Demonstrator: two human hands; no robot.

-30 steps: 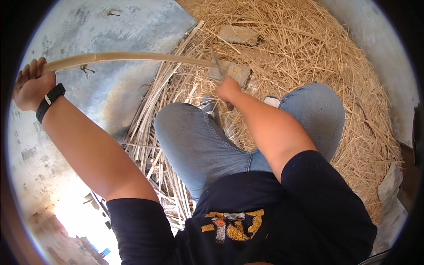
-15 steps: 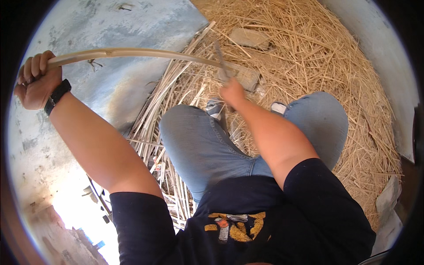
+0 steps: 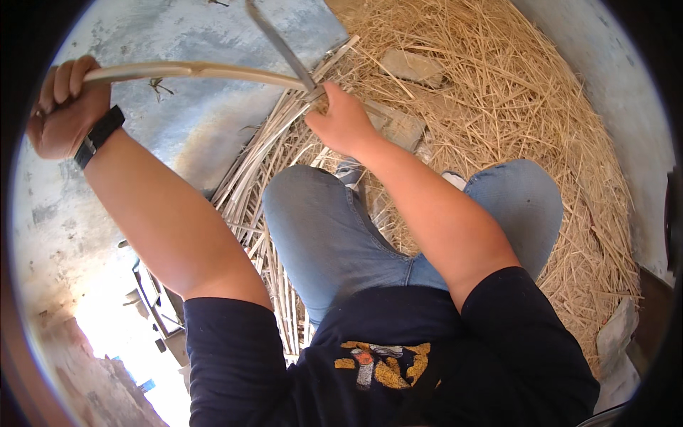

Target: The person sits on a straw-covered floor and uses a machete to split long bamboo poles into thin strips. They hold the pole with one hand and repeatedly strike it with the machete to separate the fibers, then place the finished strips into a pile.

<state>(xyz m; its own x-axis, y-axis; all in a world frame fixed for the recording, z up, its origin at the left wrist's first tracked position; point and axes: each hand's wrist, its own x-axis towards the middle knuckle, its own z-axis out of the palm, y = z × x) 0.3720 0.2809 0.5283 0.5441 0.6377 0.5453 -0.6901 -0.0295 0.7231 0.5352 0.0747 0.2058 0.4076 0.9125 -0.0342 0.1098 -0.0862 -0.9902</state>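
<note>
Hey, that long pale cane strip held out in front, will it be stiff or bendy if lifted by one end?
Probably springy, not rigid: the cane strip already curves in a shallow arc between the left hand and the right hand. It looks thin for its length, so likely light. Held by one end, the far end would probably droop and whip.

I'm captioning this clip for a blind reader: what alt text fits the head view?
Seen from above, a seated person in jeans grips one end of a long pale cane strip in the left hand, while the right hand holds a blade against it. A bundle of split strips and loose straw cover the ground.
</note>
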